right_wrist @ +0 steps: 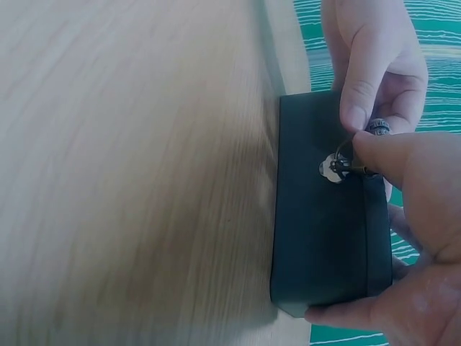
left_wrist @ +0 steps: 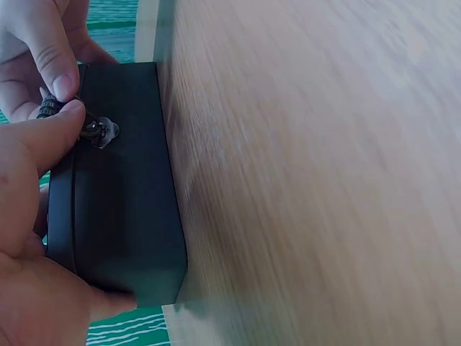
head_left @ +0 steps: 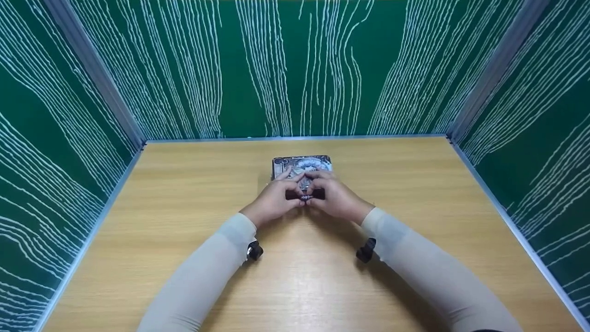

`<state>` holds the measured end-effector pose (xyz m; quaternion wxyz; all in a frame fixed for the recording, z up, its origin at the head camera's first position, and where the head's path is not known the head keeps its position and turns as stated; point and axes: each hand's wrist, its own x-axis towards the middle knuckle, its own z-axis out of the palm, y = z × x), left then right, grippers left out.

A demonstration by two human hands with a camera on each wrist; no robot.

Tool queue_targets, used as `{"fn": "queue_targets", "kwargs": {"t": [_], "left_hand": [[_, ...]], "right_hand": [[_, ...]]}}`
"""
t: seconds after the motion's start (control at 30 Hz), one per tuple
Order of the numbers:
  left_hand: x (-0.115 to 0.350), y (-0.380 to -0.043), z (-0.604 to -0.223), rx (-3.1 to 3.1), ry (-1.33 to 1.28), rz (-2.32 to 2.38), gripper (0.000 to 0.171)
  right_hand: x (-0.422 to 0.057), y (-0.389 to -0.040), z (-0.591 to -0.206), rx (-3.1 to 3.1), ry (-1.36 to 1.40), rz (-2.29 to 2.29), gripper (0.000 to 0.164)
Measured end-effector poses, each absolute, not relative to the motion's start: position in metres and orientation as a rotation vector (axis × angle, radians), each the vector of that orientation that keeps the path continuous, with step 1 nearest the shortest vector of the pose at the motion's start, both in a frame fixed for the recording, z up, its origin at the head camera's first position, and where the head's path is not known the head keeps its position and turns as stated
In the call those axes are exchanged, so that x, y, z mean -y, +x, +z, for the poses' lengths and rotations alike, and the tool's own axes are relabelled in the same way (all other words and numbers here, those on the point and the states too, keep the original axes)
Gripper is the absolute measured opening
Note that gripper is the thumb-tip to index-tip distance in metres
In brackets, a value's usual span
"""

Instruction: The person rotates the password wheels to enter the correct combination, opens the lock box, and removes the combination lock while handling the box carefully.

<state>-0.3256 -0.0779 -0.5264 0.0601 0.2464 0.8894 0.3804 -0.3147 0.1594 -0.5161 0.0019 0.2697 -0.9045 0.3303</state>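
A dark box (left_wrist: 130,202) with a patterned lid (head_left: 313,162) stands on the table, its front side turned to me. On that side is a metal clasp (right_wrist: 331,170), and a small combination padlock (left_wrist: 49,107) with number dials hangs at it by its shackle. My left hand (head_left: 275,197) pinches the padlock between thumb and forefinger, its other fingers along the box. From the other side my right hand (head_left: 340,198) pinches the same lock, thumb tip close to the left thumb. The fingertips partly cover the lock and shackle.
The box rests toward the far part of the wooden table (head_left: 193,184). Green panels with white wavy lines (head_left: 253,69) rise at the back and both sides, meeting at grey metal posts (head_left: 99,69). Dark wrist cameras (head_left: 366,250) hang below the sleeves.
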Motion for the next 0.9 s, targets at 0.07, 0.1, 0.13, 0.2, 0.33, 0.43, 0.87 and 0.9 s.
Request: {"fn": "queue_targets", "kwargs": {"t": [0.07,0.1,0.13,0.2,0.33,0.43,0.87,0.9], "left_hand": [[0.0779,-0.3256,-0.5266,-2.695,0.758,1.152,0.006],[0.0779,-0.3258,-0.5269,-2.699,0.763,1.154,0.005],[0.0777,-0.3257,-0.5269,-2.700,0.765,1.162,0.005],[0.0772,-0.3259,-0.5272,-2.704,0.783,1.183,0.005],[0.0761,-0.3256,-0.5278,-2.707,0.783,1.231,0.007],[0.0752,-0.3251,-0.5290,-2.712,0.781,1.244,0.008],[0.0722,-0.3220,-0.5304,-2.780,0.766,1.134,0.008],[0.0723,-0.3215,-0.5305,-2.786,0.775,1.120,0.008]], "right_hand": [[-0.1599,-0.3144,-0.5159,2.835,0.852,1.036,0.013],[-0.1601,-0.3142,-0.5157,2.832,0.854,1.036,0.013],[-0.1602,-0.3140,-0.5153,2.829,0.856,1.038,0.013],[-0.1605,-0.3138,-0.5147,2.823,0.859,1.039,0.012],[-0.1610,-0.3140,-0.5135,2.816,0.866,1.040,0.012],[-0.1614,-0.3141,-0.5132,2.817,0.866,1.040,0.012],[-0.1634,-0.3121,-0.5141,2.874,0.812,1.042,0.009],[-0.1633,-0.3116,-0.5138,2.893,0.794,1.048,0.009]]}}
